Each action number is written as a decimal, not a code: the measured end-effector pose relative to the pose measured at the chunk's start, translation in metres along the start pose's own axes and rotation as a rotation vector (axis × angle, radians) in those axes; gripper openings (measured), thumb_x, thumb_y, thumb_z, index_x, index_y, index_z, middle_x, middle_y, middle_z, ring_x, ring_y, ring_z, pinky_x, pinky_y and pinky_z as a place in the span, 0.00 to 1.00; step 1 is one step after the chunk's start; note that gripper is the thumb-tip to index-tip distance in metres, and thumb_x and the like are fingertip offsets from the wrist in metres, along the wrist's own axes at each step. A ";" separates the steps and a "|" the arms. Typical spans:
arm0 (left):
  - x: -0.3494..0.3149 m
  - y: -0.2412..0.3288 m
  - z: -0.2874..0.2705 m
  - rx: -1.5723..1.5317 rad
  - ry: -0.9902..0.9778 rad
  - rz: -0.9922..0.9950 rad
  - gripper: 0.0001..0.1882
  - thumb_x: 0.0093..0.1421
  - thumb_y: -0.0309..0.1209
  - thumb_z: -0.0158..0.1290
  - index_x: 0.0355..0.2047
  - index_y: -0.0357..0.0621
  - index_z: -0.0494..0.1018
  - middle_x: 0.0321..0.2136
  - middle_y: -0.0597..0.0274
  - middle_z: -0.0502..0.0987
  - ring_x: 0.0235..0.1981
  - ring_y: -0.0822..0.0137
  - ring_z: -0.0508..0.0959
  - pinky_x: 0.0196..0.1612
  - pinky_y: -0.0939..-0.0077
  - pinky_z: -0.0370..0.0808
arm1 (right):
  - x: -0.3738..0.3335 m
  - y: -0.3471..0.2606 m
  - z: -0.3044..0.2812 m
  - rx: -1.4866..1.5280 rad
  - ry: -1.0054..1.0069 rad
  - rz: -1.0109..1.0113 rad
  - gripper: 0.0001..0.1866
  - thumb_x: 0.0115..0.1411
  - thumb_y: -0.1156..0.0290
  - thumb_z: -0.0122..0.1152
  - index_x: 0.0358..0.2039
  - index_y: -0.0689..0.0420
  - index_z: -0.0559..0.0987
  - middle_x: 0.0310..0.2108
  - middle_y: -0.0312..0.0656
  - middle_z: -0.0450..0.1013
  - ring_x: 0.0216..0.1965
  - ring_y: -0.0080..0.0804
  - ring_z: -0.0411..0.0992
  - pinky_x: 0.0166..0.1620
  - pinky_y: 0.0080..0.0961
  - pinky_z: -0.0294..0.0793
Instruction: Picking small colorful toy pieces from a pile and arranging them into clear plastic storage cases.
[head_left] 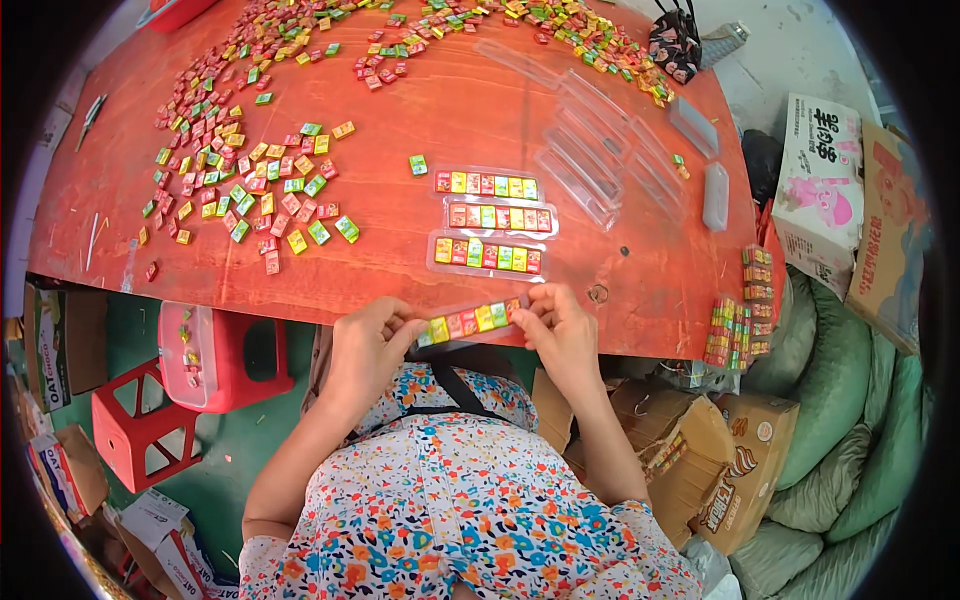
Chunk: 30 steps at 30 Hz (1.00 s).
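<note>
Between my two hands, just off the table's near edge, is a narrow transparent plastic tray [470, 322] with a row of small red, yellow and green boxes in it. My left hand [372, 345] pinches its left end between thumb and fingers. The right end is gripped the same way by my right hand [562, 328]. Beyond them on the table lie three similar filled trays, one behind another: the nearest tray [487, 257], the middle tray [499, 217] and the farthest tray [487, 185]. A lone green box [418, 165] sits to their upper left.
Loose small boxes [270, 190] spread over the left and far parts of the red table [370, 260]. Unfilled transparent trays [585, 150] lie to the right. Stacked filled rows [728, 332] stand at the right edge. Red stools [145, 425] and cardboard cartons [745, 470] flank me below.
</note>
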<state>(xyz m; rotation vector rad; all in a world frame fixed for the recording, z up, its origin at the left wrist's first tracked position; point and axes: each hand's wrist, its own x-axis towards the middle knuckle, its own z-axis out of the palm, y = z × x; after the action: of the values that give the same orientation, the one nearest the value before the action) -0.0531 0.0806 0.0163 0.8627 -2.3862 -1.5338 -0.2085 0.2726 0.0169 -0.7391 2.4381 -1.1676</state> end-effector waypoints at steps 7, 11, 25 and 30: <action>0.044 0.021 -0.001 -0.274 0.031 -0.058 0.08 0.59 0.27 0.61 0.33 0.33 0.78 0.19 0.61 0.77 0.20 0.78 0.75 0.22 0.79 0.72 | 0.017 -0.009 -0.011 0.474 0.004 0.198 0.11 0.62 0.76 0.63 0.43 0.60 0.72 0.27 0.36 0.74 0.22 0.17 0.71 0.23 0.14 0.71; 0.087 0.014 0.011 -0.119 0.076 0.142 0.10 0.58 0.29 0.62 0.34 0.33 0.77 0.20 0.58 0.78 0.19 0.72 0.76 0.24 0.76 0.72 | 0.043 -0.005 -0.015 0.286 0.036 0.160 0.15 0.61 0.75 0.65 0.45 0.64 0.71 0.28 0.37 0.75 0.23 0.18 0.72 0.23 0.15 0.72; 0.076 0.033 0.012 -0.181 0.041 0.013 0.15 0.55 0.25 0.64 0.41 0.33 0.75 0.21 0.59 0.77 0.21 0.75 0.78 0.22 0.77 0.74 | 0.056 -0.008 -0.028 0.457 -0.011 0.168 0.20 0.62 0.71 0.65 0.50 0.64 0.71 0.30 0.41 0.75 0.25 0.22 0.74 0.24 0.18 0.77; 0.117 0.033 0.014 0.178 0.071 0.151 0.17 0.55 0.32 0.64 0.39 0.33 0.74 0.22 0.51 0.78 0.24 0.54 0.81 0.28 0.63 0.77 | 0.092 -0.003 -0.028 0.300 -0.010 0.143 0.23 0.61 0.68 0.66 0.52 0.65 0.71 0.31 0.41 0.74 0.25 0.21 0.74 0.24 0.18 0.76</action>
<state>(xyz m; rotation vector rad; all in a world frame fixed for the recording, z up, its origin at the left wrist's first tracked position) -0.1672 0.0365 0.0209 0.7373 -2.5006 -1.2305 -0.2958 0.2344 0.0288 -0.4714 2.1969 -1.4234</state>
